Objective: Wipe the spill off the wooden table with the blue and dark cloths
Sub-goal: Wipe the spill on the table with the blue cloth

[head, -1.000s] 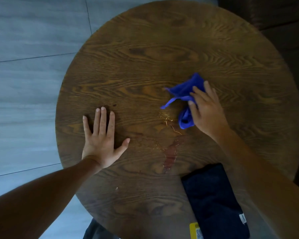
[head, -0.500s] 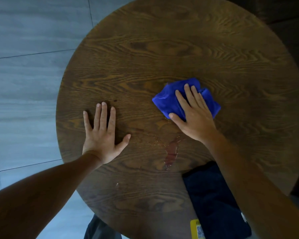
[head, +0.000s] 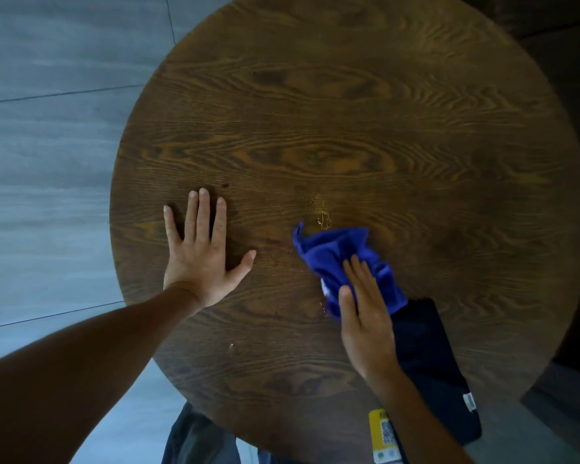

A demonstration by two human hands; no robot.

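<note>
A round wooden table [head: 349,112] fills the view. My right hand [head: 365,316] presses flat on a crumpled blue cloth [head: 332,256] near the table's middle front, thumb hooked around its near edge. The cloth covers where the reddish spill lay; only small wet droplets [head: 323,219] show just beyond it. A dark navy cloth [head: 432,363] lies flat at the front right, partly under my right forearm. My left hand [head: 201,256] rests flat on the wood to the left, fingers spread, holding nothing.
A yellow tag with a QR code [head: 384,437] sits at the table's near edge by the dark cloth. Grey floor tiles [head: 47,162] lie to the left. A dark piece of furniture [head: 570,61] stands at the right. My trouser leg [head: 198,437] shows below the table.
My right hand has dragged the blue cloth toward me over the reddish streak, which no longer shows. The cloth has bunched up. My left hand has stayed flat in place.
</note>
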